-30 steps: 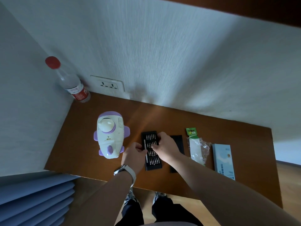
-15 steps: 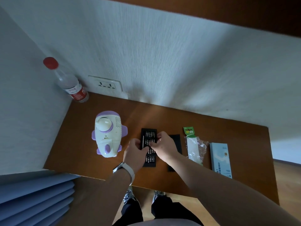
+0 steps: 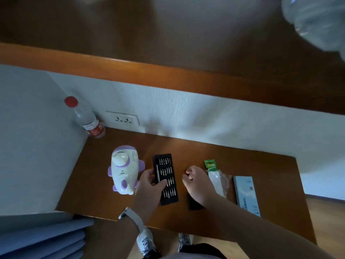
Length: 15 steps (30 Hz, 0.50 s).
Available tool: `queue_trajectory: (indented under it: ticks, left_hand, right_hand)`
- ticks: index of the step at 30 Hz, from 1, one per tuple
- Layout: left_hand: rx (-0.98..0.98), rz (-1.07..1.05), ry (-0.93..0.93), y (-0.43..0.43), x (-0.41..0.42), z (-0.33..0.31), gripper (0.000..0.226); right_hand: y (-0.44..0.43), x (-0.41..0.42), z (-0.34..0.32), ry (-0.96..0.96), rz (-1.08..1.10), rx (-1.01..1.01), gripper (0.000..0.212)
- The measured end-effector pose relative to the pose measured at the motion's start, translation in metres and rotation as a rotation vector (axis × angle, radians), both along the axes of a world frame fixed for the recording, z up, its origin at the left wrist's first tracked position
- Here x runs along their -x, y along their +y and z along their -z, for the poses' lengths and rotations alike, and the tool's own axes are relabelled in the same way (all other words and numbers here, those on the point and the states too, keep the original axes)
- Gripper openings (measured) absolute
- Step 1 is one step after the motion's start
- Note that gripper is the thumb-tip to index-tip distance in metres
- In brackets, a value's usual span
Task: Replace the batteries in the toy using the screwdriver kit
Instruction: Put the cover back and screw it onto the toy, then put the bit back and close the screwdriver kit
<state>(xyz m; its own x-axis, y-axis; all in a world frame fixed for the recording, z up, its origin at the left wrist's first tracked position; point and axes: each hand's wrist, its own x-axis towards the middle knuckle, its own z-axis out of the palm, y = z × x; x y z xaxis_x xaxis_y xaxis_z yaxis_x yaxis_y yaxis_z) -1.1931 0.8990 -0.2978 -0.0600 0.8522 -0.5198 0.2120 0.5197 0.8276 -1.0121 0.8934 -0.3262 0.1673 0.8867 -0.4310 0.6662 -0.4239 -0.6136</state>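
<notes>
Toy (image 3: 124, 170) just left of left hand (image 3: 149, 186) gripping screwdriver kit (image 3: 165, 179), right hand (image 3: 197, 181) loosely curled beside it

Black plastic screwdriver-bit tray (image 3: 166, 179) mid-desk, white-and-purple plastic toy (image 3: 124, 170) left of it, green-topped battery pack (image 3: 214, 174) right, pale blue box (image 3: 246, 195) farther right.

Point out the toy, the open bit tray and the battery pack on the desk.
toy (image 3: 124, 170), head view: on the middle of its white body.
bit tray (image 3: 166, 166), head view: on its upper rows of bits, above the left hand (image 3: 149, 186).
battery pack (image 3: 210, 163), head view: on its green header card.
</notes>
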Motion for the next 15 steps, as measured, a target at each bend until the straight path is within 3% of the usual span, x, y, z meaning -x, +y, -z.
queue_trajectory:
  ticks: [4, 9, 15]
  left_hand:
    - [-0.044, -0.014, -0.092, 0.001, 0.003, -0.02, 0.036]
    - [-0.063, -0.054, -0.153, 0.004, 0.012, -0.042, 0.037]
    - [-0.061, -0.091, -0.139, 0.005, 0.025, -0.055, 0.034]
  right_hand:
    - [-0.016, -0.015, 0.011, -0.229, -0.02, 0.115, 0.046]
    - [-0.018, -0.012, 0.026, -0.265, 0.007, 0.227, 0.088]
    - [-0.008, -0.003, 0.031, -0.313, 0.004, 0.247, 0.1]
